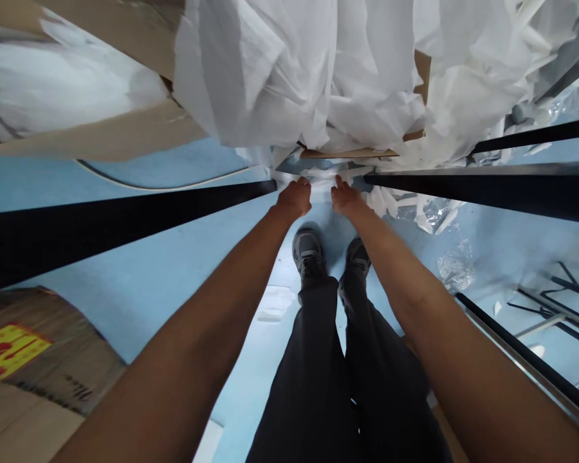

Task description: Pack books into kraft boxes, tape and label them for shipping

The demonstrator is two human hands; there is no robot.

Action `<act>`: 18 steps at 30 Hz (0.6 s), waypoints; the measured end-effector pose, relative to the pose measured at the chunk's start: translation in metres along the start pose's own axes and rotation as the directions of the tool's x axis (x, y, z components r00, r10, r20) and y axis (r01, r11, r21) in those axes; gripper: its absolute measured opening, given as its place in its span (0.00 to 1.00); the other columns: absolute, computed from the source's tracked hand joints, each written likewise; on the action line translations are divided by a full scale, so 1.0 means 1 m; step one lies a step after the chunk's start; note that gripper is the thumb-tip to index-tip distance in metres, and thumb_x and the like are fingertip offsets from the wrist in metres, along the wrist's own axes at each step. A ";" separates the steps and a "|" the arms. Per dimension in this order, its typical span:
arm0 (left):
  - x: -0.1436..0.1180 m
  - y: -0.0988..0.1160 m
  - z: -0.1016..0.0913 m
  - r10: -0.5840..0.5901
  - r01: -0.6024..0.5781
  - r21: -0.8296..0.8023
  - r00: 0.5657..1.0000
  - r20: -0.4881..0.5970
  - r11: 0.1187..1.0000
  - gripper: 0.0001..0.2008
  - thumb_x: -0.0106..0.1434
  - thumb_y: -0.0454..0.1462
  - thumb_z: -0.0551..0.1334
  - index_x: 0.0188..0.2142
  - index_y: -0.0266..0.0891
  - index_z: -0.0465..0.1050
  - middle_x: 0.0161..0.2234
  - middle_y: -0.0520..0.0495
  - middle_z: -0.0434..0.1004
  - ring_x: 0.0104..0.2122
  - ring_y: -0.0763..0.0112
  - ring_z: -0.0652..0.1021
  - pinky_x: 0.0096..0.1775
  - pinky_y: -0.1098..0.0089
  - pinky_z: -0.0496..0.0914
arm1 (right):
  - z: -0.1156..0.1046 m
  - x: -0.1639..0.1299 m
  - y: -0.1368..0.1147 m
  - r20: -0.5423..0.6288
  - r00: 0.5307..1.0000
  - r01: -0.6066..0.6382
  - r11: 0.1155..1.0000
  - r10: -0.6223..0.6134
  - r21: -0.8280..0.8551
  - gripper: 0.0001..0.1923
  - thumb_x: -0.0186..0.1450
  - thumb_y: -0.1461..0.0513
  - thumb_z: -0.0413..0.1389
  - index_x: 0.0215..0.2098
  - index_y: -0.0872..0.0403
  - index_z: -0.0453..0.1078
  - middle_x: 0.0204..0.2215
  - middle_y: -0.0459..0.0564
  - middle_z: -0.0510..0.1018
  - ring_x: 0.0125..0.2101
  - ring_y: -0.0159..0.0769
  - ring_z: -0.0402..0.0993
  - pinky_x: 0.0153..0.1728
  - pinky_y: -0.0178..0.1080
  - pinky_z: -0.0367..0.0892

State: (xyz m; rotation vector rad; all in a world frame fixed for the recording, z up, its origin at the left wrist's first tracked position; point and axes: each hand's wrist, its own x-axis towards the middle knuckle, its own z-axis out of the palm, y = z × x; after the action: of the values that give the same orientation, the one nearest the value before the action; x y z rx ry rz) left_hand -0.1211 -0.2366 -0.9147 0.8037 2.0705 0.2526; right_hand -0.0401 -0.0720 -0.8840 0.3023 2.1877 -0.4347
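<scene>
While both arms stretched straight down past the legs, the left hand (295, 198) and the right hand (346, 197) arrived together at the low edge of the white sheeting (270, 77), right where it spilled over a cardboard box (361, 153). What a reach, down between two black rails! The left rail (125, 215) ran off to one side, the right rail (482, 190) to the other, and the hands met in the gap, close together and just beyond the toes of the grey shoes (309, 247).

The left hand's grip was curled into a loose fist; whether it pinched any sheeting, the view could not say. The right hand lay flatter, fingers pointing forward onto the crumpled white scraps (390, 200) on the blue floor (139, 283), and its hold could not be told either.

By my reading, this was the gathering step: hands at the hem, seeking a purchase on the material. The next move would call for a firm pinch by both hands on the same edge before anything is pulled, since the sheeting was bulky and loosely heaped.

The sheeting had no clean long axis; its folds hung roughly toward the hands, with the mass spreading sideways across the top of the view. A second carton (33, 360) with a yellow label sat low on the left side.
</scene>
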 end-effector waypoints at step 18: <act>-0.263 0.136 -0.125 -0.096 -0.067 -0.539 0.959 -0.268 0.840 0.36 0.64 0.31 0.66 0.73 0.39 0.70 0.78 0.37 0.62 0.73 0.42 0.69 0.73 0.51 0.61 | -0.121 -0.298 -0.090 -0.105 0.981 -0.147 0.977 0.165 0.155 0.39 0.72 0.71 0.48 0.81 0.60 0.54 0.85 0.60 0.35 0.68 0.55 0.73 0.65 0.53 0.74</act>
State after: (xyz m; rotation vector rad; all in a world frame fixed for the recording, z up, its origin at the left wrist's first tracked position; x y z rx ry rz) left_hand -0.0517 -0.2824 -0.6042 0.4115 2.1020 0.9543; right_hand 0.0197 -0.1226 -0.5593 0.5897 2.2297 -0.5010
